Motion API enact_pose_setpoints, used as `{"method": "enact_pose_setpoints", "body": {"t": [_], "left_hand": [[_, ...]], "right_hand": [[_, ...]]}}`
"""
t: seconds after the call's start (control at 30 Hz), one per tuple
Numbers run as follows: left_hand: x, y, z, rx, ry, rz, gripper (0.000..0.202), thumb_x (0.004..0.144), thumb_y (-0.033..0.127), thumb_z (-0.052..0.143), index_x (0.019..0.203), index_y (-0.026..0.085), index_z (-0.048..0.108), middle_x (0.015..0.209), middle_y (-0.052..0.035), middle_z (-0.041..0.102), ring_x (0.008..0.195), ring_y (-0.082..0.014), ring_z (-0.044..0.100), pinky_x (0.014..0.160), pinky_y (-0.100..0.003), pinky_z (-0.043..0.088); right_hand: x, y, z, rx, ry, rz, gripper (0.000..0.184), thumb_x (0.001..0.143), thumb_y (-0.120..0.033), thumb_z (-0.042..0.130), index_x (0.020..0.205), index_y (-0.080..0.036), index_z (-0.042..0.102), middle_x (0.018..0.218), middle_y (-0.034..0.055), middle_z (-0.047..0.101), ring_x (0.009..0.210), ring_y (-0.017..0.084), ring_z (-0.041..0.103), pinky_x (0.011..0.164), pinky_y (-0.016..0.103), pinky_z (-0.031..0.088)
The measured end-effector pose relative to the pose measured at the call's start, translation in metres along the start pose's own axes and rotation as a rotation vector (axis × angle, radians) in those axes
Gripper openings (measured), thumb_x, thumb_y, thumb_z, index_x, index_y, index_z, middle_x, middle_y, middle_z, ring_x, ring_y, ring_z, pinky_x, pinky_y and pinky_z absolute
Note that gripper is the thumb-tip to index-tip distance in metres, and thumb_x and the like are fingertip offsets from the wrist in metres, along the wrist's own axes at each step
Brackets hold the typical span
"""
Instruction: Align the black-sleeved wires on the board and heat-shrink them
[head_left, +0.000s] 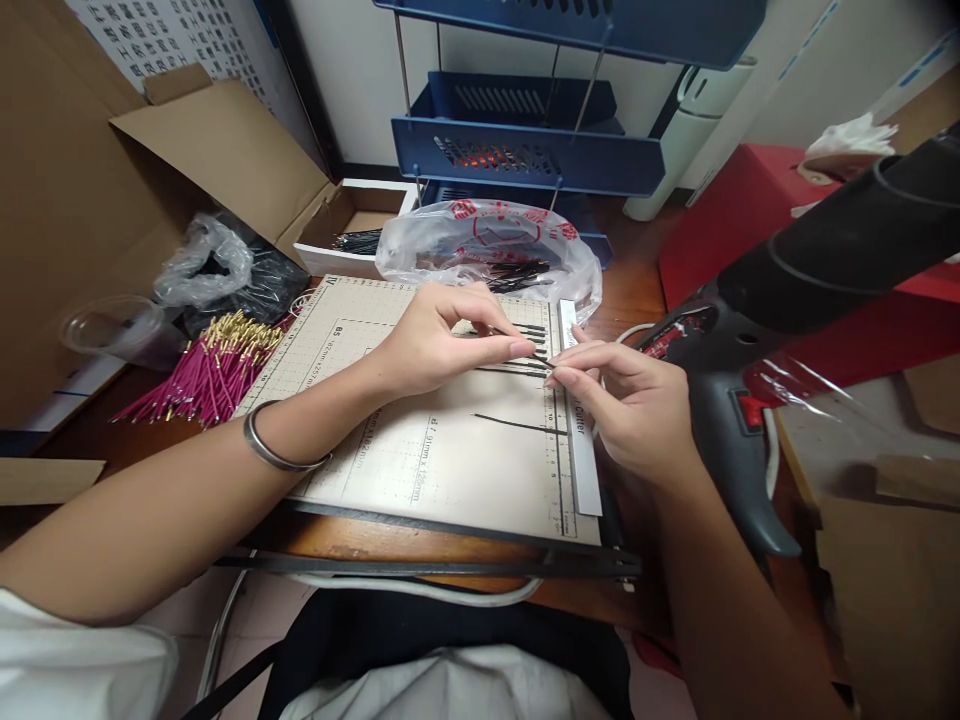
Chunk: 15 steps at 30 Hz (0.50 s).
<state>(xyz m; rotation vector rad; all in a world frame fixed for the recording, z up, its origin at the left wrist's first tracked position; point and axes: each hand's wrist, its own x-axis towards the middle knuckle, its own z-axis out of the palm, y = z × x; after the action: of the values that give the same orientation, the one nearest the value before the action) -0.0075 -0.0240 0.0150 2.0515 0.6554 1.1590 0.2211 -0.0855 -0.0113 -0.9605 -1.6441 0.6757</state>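
My left hand (442, 340) rests on a beige paper cutter board (420, 460), fingers pinched on thin black tubes (517, 350) laid side by side near the board's right ruler edge (581, 450). My right hand (630, 400) meets it from the right, its fingertips pinching the ends of the same black tubes. One single black tube (517, 424) lies alone lower on the board. A silver bangle (274, 450) sits on my left wrist.
A heap of magenta wires with gold tips (210, 370) lies left of the board. A clear plastic bag of black tubes (495, 250) sits behind it, before blue stacked trays (525, 140). A black heat gun (787, 300) stands at right. Cardboard boxes (225, 150) fill the left.
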Motion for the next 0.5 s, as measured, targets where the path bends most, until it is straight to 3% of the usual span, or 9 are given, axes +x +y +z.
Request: {"method": "enact_pose_setpoints", "body": {"t": [0.5], "left_hand": [[0.0017, 0.0034, 0.0003, -0.063, 0.055, 0.0, 0.054, 0.09, 0.065, 0.081, 0.062, 0.019, 0.072, 0.062, -0.004, 0.07, 0.063, -0.0153, 0.064, 0.066, -0.031, 0.052]], "right_hand": [[-0.0005, 0.0028, -0.0023, 0.041, -0.009, 0.05, 0.011, 0.092, -0.023, 0.076, 0.081, -0.025, 0.078, 0.075, -0.0025, 0.08, 0.072, 0.014, 0.074, 0.129, 0.054, 0.047]]}}
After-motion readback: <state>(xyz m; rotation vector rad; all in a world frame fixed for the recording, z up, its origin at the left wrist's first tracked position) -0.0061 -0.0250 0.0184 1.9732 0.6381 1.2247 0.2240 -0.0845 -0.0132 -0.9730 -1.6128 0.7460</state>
